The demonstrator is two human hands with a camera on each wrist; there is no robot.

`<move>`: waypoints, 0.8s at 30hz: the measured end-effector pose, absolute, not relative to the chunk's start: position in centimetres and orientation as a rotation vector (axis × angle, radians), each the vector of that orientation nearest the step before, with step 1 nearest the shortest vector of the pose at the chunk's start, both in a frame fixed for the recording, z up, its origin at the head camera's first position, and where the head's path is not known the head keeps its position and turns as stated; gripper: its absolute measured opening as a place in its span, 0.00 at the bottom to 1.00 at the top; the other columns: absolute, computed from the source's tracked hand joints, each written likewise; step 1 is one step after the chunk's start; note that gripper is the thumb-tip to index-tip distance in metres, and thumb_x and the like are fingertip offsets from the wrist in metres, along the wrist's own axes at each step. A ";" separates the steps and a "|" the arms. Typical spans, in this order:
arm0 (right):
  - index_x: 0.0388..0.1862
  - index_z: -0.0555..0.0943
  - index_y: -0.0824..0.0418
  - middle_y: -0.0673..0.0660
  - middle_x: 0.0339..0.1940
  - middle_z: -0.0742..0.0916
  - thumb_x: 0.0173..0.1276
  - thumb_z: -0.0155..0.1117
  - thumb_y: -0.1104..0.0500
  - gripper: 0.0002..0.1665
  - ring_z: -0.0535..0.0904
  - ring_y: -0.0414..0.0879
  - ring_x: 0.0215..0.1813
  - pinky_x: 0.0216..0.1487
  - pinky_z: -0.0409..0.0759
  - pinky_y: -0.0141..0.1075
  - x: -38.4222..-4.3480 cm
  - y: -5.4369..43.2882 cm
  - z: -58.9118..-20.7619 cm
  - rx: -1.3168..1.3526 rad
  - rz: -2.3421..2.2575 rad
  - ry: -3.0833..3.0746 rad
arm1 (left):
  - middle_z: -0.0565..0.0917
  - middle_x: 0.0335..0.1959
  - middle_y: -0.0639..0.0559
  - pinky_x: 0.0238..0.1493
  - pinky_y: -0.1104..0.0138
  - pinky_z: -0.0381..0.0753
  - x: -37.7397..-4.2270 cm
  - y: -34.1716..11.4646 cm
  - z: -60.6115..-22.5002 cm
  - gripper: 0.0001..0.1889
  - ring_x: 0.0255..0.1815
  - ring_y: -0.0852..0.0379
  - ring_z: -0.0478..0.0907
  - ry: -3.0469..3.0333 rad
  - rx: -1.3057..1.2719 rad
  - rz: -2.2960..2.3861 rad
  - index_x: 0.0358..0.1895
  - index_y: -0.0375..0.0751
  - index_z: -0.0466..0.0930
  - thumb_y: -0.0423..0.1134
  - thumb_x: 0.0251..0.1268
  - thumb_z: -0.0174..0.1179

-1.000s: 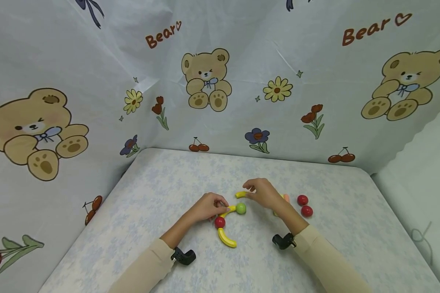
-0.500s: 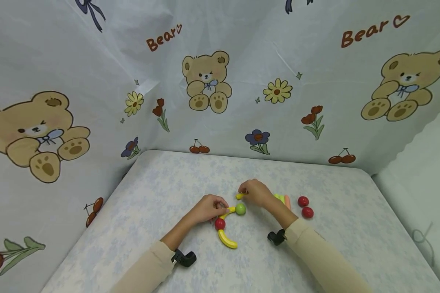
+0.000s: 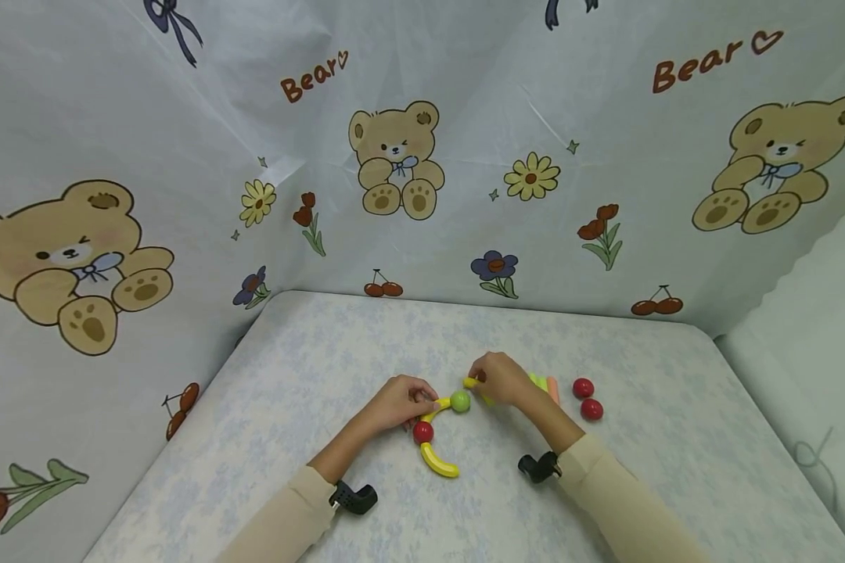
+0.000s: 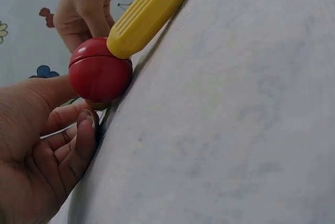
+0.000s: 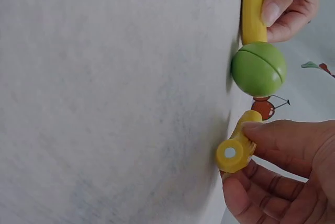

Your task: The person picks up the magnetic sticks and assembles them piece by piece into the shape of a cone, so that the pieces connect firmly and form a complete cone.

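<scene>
My left hand (image 3: 400,403) pinches a yellow curved toy rod (image 5: 255,4) between thumb and fingers. One end of that rod meets a green ball (image 3: 460,401), the other a red ball (image 3: 423,432). From the red ball a second yellow curved rod (image 3: 439,463) runs toward the front, touching it. Just right of the green ball, my right hand (image 3: 503,381) pinches a third yellow rod (image 5: 246,135), whose pale round end disc faces the right wrist camera. A small gap shows between this rod and the green ball. The left fingertips are partly hidden behind the red ball.
Right of my right hand lie several light green rods (image 3: 537,381) and an orange-pink rod (image 3: 552,390), partly covered by the arm. Two more red balls (image 3: 583,388) sit further right. A bear-printed sheet (image 3: 458,234) hangs behind the table (image 3: 366,328).
My right hand first went left, then back right and slightly nearer the front. Its yellow rod has turned and come closer to the green ball. My left hand has stayed in place.
</scene>
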State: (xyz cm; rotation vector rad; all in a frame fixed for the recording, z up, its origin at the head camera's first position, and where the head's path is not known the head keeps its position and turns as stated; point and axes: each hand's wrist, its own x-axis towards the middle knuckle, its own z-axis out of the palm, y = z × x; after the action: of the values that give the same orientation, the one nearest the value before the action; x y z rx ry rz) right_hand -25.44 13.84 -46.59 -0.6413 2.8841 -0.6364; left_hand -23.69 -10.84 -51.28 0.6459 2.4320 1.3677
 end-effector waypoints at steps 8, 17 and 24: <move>0.41 0.87 0.64 0.52 0.31 0.84 0.63 0.73 0.66 0.07 0.78 0.45 0.34 0.37 0.80 0.39 -23.6 14.6 -46.4 -0.511 -0.804 2.862 | 0.83 0.22 0.52 0.17 0.64 0.80 -23.6 -10.9 -51.2 0.07 0.13 0.57 0.76 2.428 0.628 1.378 0.42 0.44 0.88 0.42 0.67 0.69; 0.38 0.87 0.64 0.51 0.27 0.83 0.61 0.75 0.67 0.07 0.76 0.43 0.31 0.32 0.77 0.36 -21.4 14.8 -46.9 -0.472 -0.914 2.837 | 0.83 0.22 0.53 0.17 0.63 0.80 -23.8 -10.9 -51.5 0.07 0.13 0.57 0.76 2.439 0.625 1.370 0.43 0.45 0.88 0.43 0.67 0.69; 0.36 0.86 0.63 0.50 0.24 0.80 0.59 0.77 0.67 0.07 0.73 0.42 0.28 0.29 0.74 0.34 -20.2 14.5 -46.9 -0.458 -0.936 2.788 | 0.83 0.22 0.53 0.17 0.64 0.80 -23.8 -10.9 -51.6 0.07 0.13 0.57 0.76 2.435 0.613 1.373 0.43 0.45 0.88 0.43 0.67 0.69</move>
State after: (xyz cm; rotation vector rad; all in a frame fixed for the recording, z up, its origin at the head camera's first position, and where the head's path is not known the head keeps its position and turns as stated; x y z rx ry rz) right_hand -20.24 14.48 -46.87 -0.4583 2.7884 -0.9360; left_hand -23.79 -10.89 -51.57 0.6129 2.4349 1.3731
